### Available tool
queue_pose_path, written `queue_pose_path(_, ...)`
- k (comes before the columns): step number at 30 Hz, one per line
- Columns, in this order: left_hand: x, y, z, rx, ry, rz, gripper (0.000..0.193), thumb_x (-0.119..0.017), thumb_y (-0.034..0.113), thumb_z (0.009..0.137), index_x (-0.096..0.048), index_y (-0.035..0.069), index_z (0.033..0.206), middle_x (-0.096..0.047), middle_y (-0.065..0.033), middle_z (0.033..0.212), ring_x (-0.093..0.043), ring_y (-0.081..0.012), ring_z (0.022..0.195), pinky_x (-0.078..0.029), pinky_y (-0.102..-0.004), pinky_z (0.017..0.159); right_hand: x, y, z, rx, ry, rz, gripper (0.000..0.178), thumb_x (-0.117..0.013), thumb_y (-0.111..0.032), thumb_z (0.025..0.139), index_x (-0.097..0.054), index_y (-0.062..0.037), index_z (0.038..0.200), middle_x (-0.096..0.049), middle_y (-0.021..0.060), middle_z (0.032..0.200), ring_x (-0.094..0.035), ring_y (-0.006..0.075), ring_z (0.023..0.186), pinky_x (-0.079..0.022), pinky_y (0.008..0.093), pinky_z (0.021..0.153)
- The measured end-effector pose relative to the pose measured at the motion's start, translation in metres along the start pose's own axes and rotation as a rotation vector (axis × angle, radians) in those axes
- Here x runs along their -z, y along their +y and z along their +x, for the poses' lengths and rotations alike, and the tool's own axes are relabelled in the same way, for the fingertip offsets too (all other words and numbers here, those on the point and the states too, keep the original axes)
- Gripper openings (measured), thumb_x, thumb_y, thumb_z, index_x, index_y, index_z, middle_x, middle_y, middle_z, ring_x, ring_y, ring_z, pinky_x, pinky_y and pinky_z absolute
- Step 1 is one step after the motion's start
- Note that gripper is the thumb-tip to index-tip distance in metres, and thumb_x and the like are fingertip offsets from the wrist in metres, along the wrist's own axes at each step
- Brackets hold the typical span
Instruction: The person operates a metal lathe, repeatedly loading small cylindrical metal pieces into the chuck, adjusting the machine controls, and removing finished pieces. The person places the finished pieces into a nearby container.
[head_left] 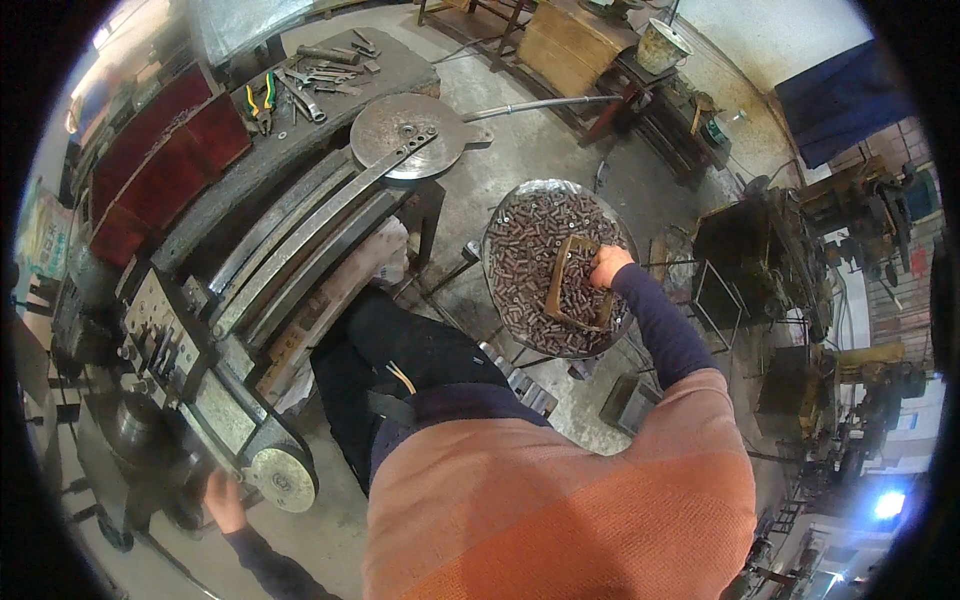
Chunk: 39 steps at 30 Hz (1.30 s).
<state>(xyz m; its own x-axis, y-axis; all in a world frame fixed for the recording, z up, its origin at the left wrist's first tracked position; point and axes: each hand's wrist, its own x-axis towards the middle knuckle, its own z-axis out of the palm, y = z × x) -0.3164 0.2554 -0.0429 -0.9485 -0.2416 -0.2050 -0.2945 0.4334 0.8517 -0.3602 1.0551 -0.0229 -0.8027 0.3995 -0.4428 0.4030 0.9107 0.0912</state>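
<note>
A broad round pan (487, 262) is heaped with small brownish metal cylinders (525, 240), some showing a hole in the end. On the heap lies a tan rectangular open frame or scoop (556, 285). My right hand (610, 266) reaches down at its right side, fingers curled together among the cylinders; what they pinch is hidden. At the lower left, my left hand (225, 502) is at the near end of a long metal bench machine (225, 400), beside its pale round disc (282, 480). Its fingers point up against dark machine parts, and their grip does not show clearly.
A large steel disc (375, 135) with a long lever (545, 105) tops the machine's far end. Pliers (262, 105) and spanners lie on the bench behind. A grey metal box (632, 402) stands on the floor near the pan. Dark machinery (745, 255) lines the right.
</note>
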Motion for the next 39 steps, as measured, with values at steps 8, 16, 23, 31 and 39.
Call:
queue_pose_path(8,0.009,0.087,-0.041,-0.15,0.093,0.101,0.029,-0.058,0.011,0.084,-0.056,-0.005,0.108,-0.061,-0.0094,0.098,-0.059,-0.016,0.089,-0.045,-0.028,0.079,0.048,-0.082,-0.034,0.706,0.529,0.374,0.045,-0.059,-0.004,0.052,-0.064,-0.005,0.096,-0.056,0.0154,0.104,-0.054,0.033,0.097,-0.046,0.0379,0.082)
queue_pose_path(16,-0.088,0.249,-0.052,-0.462,-0.197,0.011,0.022,-0.059,0.01,0.082,-0.061,0.0,0.101,-0.066,-0.0113,0.092,-0.063,-0.0189,0.086,-0.048,-0.0299,0.077,0.103,-0.305,-0.125,1.586,0.39,0.756,0.052,-0.051,-0.003,0.049,-0.063,-0.0005,0.099,-0.054,0.0181,0.103,-0.054,0.0315,0.095,-0.048,0.0329,0.072)
queue_pose_path(23,-0.117,0.243,-0.053,-0.337,-0.235,-0.335,0.025,-0.055,0.018,0.087,-0.061,-0.004,0.097,-0.064,-0.0098,0.078,-0.061,-0.0149,0.074,-0.047,-0.0274,0.07,0.119,-0.365,-0.158,1.925,0.281,0.754,0.052,-0.052,-0.006,0.048,-0.062,0.0015,0.099,-0.054,0.0191,0.102,-0.055,0.0331,0.09,-0.048,0.0342,0.07)
queue_pose_path(31,-0.128,0.227,-0.047,-0.165,-0.395,-0.871,0.033,-0.048,0.027,0.092,-0.059,-0.004,0.093,-0.063,-0.0116,0.074,-0.062,-0.0186,0.071,-0.049,-0.0297,0.068,0.121,-0.381,-0.166,1.977,0.21,0.757,0.049,-0.054,-0.01,0.052,-0.062,0.0017,0.098,-0.055,0.0188,0.101,-0.055,0.0334,0.09,-0.046,0.0366,0.077)
queue_pose_path(39,-0.135,0.219,-0.049,-0.096,-0.485,-1.145,0.038,-0.042,0.033,0.094,-0.057,-0.003,0.091,-0.063,-0.0146,0.075,-0.063,-0.022,0.067,-0.05,-0.0321,0.067,0.122,-0.392,-0.175,1.973,0.253,0.702,0.05,-0.054,-0.008,0.048,-0.062,0.0006,0.097,-0.055,0.018,0.099,-0.055,0.0348,0.089,-0.046,0.0384,0.079)
